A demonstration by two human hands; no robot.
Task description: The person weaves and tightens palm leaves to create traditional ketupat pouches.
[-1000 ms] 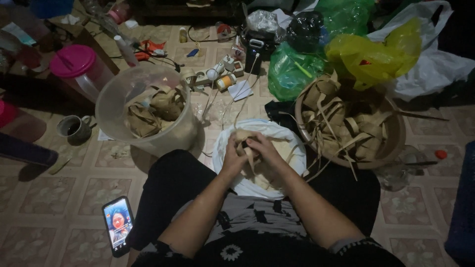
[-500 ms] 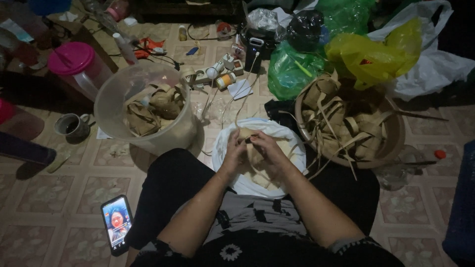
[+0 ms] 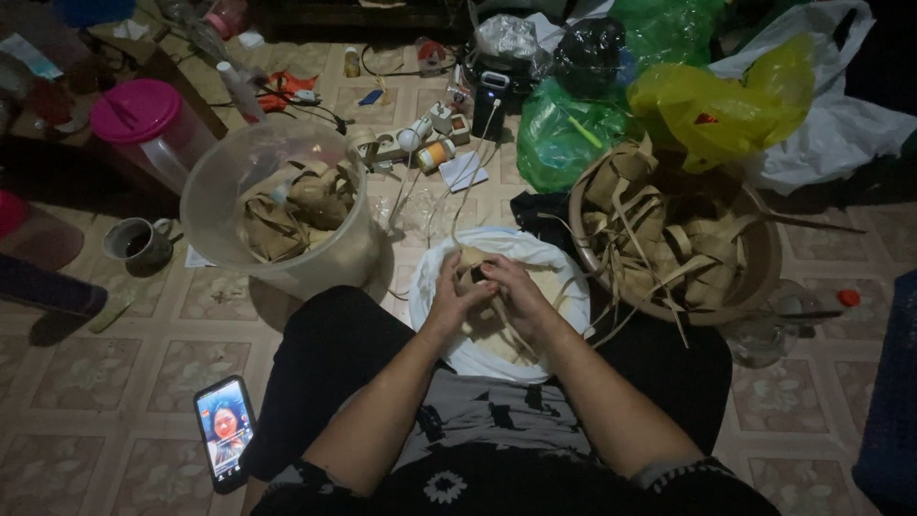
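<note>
I sit cross-legged on a tiled floor. My left hand and my right hand meet over a white plastic bag in my lap, both closed on a small woven leaf pouch. A pale leaf strip trails down from between my fingers. Inside the bag lies pale material, too dim to identify. At my right stands a round basket full of woven leaf pouches and loose strips. At my left stands a clear plastic bucket with several finished pouches in it.
A phone with a lit screen lies on the floor by my left knee. A mug and a pink-lidded jug stand at the left. Green, yellow and white plastic bags pile up behind the basket. Bottles, cables and small clutter fill the far floor.
My hands have stayed together over the bag, fingers shifting slightly around the pouch. Nothing else has moved.
</note>
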